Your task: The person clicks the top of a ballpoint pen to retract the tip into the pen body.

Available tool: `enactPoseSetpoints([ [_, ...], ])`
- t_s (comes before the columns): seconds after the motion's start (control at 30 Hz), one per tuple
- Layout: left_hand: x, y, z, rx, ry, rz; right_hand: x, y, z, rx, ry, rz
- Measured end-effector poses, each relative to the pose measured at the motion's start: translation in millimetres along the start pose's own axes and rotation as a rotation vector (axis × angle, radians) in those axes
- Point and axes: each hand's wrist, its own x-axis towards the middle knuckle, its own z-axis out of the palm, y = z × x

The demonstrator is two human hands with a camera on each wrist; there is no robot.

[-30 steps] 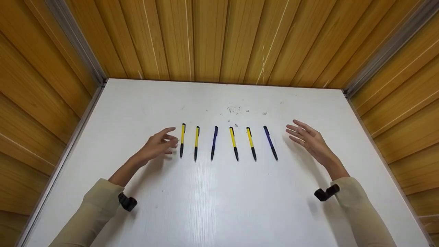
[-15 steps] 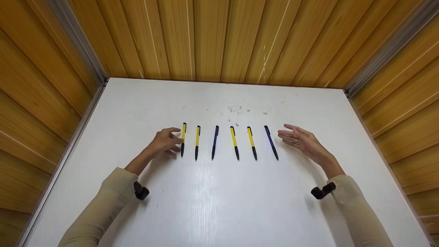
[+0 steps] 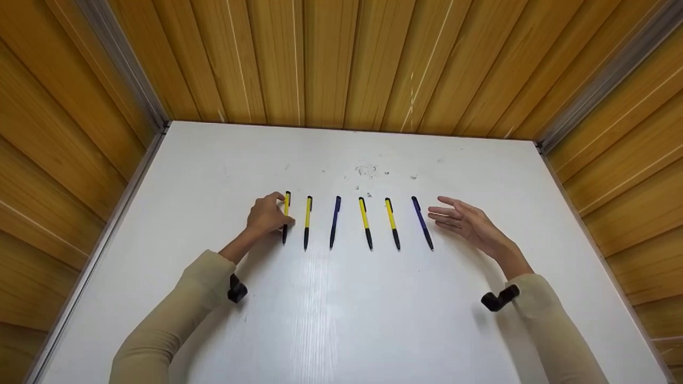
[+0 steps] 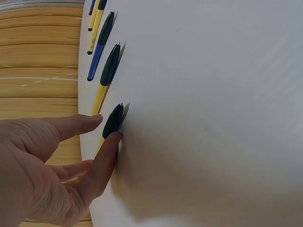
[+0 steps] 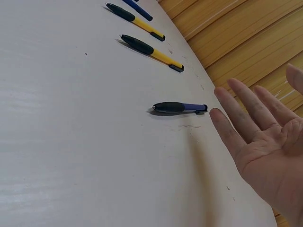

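Observation:
Several pens lie side by side in a row on the white table. My left hand (image 3: 267, 215) is at the leftmost yellow pen (image 3: 288, 200); its thumb reaches over to the pen's right side and the other fingers are on the left. In the left wrist view, one fingertip (image 4: 113, 138) touches or nearly touches this pen's black grip (image 4: 112, 120), while the thumb stands slightly apart. My right hand (image 3: 469, 226), fingers spread and holding nothing, hovers just right of the rightmost blue pen (image 3: 421, 221). Its palm shows in the right wrist view.
Between the end pens lie a second yellow pen (image 3: 308, 213), a blue pen (image 3: 335, 218) and two more yellow pens, one of them a yellow pen (image 3: 364, 216) near the middle. Dark marks (image 3: 366, 170) spot the white table (image 3: 363, 314). Wood-patterned walls (image 3: 341, 64) enclose it.
My left hand has moved right, from beside the leftmost yellow pen to around it. My right hand has shifted left, closer to the rightmost blue pen. The pens keep their places.

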Motion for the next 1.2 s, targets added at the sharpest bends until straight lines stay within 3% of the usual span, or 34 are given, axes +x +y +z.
enactPoseSetpoints([
  [0.27,0.2,2.5,-1.0,0.032,0.001,-0.025,2,0,1,0.023,-0.013,0.006],
  [0.6,-4.9,-2.0,-13.7,-0.242,-0.133,-0.077,5,-2,4,-0.008,-0.014,0.012],
  [0.73,-11.0,-3.3,-17.3,-0.308,-0.166,-0.085,6,-3,5,-0.011,-0.004,0.022],
  [1.2,-28.8,12.0,-18.1,-0.517,-0.231,-0.028,9,-7,11,0.005,-0.002,0.019],
])
